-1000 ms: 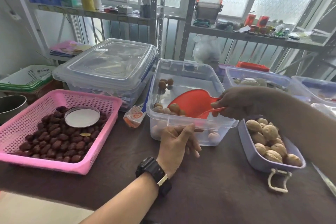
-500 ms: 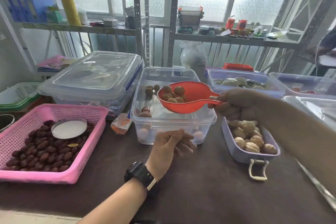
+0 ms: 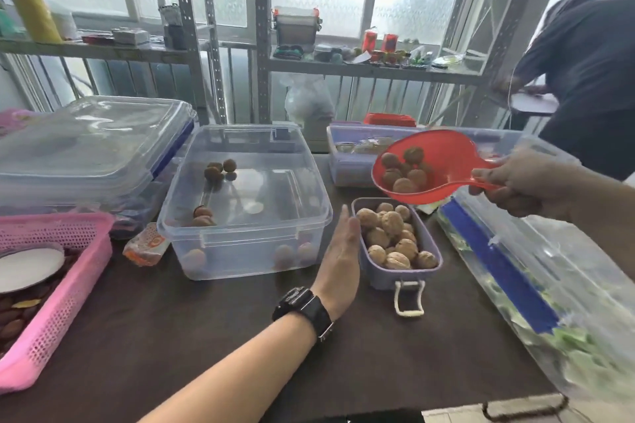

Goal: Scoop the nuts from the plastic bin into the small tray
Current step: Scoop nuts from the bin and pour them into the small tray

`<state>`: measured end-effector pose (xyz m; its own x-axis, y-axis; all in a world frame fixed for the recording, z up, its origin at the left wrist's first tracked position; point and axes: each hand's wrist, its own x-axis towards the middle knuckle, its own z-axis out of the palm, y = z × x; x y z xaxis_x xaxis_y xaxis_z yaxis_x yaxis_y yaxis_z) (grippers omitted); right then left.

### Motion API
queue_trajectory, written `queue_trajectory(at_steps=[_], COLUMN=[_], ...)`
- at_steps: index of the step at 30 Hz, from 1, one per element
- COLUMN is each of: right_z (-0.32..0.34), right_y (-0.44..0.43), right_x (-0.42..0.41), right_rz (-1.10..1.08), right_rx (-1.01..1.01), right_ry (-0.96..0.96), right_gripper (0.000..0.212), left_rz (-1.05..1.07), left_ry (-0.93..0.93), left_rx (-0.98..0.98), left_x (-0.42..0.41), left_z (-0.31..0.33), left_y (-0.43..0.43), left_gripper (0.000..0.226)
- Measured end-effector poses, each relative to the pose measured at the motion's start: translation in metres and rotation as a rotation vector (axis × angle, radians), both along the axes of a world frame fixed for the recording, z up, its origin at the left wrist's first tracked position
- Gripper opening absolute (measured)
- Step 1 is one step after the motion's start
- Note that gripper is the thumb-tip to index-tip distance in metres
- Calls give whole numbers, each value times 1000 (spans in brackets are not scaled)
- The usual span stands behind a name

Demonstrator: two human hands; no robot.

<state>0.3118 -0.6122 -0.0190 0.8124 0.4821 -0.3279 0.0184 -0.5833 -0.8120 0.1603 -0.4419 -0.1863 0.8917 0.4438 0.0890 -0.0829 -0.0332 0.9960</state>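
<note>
A clear plastic bin (image 3: 302, 216) stands at the table's middle with several brown nuts (image 3: 220, 166) scattered inside. To its right sits a small lilac tray (image 3: 388, 280), heaped with walnuts (image 3: 391, 237). My right hand (image 3: 519, 182) grips the handle of a red scoop (image 3: 443, 165) that holds several nuts. The scoop hangs level just above the tray's far end. My left hand (image 3: 340, 257) stands flat and edge-on between bin and tray, fingers straight, its side against the tray's left wall.
A pink basket (image 3: 65, 271) of dark dates with a round white lid sits at left. Lidded clear bins (image 3: 92, 148) stand behind it. A clear bin with a blue latch (image 3: 498, 268) lies at right. A person in dark clothes (image 3: 591, 79) stands at the far right.
My right hand has carried the loaded scoop out of the bin and rightward over the tray. My left hand has left the bin's front wall and moved beside the tray, opening flat.
</note>
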Motion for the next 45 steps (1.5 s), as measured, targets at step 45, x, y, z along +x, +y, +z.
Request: queue_trajectory(at_steps=[45], right_z=[-42], right_y=[-15], right_x=[18], right_rz=[92], right_rx=[-252], right_ry=[-865], right_gripper=[34], left_rz=[77], left_ry=[-242], left_rx=[-236], left_x=[88], left_z=[-10], left_y=[22], left_gripper=[72])
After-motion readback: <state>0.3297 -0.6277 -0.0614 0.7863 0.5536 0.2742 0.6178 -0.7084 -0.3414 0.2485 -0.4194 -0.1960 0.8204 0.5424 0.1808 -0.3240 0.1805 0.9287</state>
